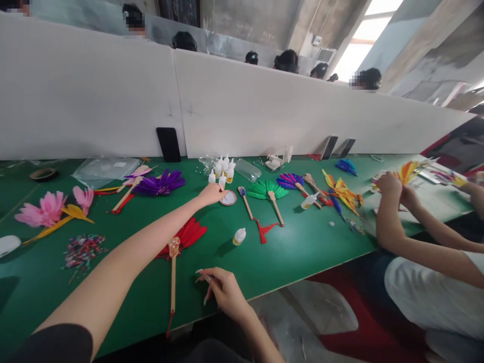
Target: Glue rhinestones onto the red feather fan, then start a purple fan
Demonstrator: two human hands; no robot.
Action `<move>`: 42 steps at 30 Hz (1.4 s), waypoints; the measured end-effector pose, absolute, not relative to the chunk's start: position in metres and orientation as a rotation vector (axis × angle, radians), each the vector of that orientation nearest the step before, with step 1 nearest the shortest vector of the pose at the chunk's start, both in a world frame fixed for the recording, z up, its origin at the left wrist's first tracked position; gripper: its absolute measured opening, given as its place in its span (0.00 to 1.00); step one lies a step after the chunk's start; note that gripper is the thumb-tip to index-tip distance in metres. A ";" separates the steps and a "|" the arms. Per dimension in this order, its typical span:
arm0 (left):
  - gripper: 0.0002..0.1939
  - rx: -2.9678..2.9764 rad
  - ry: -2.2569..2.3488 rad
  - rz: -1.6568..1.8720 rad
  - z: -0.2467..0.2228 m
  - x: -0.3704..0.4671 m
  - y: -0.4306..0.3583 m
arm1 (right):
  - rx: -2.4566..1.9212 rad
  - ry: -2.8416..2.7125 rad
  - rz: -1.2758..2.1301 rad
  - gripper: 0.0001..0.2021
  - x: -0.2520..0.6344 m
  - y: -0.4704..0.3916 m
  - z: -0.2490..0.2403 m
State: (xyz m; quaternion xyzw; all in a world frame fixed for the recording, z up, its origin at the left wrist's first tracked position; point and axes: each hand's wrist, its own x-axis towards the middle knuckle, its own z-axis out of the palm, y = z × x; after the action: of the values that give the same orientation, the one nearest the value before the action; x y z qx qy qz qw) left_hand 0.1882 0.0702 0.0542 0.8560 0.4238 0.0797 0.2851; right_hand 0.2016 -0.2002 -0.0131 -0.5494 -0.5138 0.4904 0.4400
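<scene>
My left hand [210, 195] stretches far across the table, its fingers closed at the upper edge of a small round white dish [228, 199] with a reddish rim. Nearer to me, my right hand [223, 291] hovers by the table's front edge, fingers bent and apart, with nothing visible in them. Beneath my left forearm lies a red feather fan [192, 235] with a wooden handle, partly covered by the arm. A small white glue bottle [239, 236] stands between my hands. More glue bottles [226, 168] cluster just behind the left hand.
Green [275, 194], purple [161, 183] and blue-pink [290, 181] feather fans lie around. Left are pink feather flowers [43, 209] and a heap of coloured bits [83, 250]. A phone [169, 144] leans on the white partition [264, 101]. At right, another person's hands [391, 187] hold yellow-orange feathers.
</scene>
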 end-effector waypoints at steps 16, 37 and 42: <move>0.18 2.285 1.097 -0.042 0.039 0.210 0.091 | -1.360 -1.249 1.269 0.19 0.209 -0.194 -0.010; 0.18 1.636 0.811 0.499 0.121 0.137 0.021 | -1.313 -1.122 1.007 0.14 0.233 -0.177 0.053; 0.16 1.144 0.667 0.661 0.165 0.097 -0.036 | -1.183 -1.230 0.709 0.12 0.248 -0.157 0.126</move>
State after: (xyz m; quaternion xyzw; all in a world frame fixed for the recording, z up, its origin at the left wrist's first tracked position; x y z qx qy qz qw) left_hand 0.0967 -0.0360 0.1653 0.5211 0.3041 0.3012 0.7384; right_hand 0.2478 -0.1573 0.1263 -0.5110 -0.5312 0.3060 0.6026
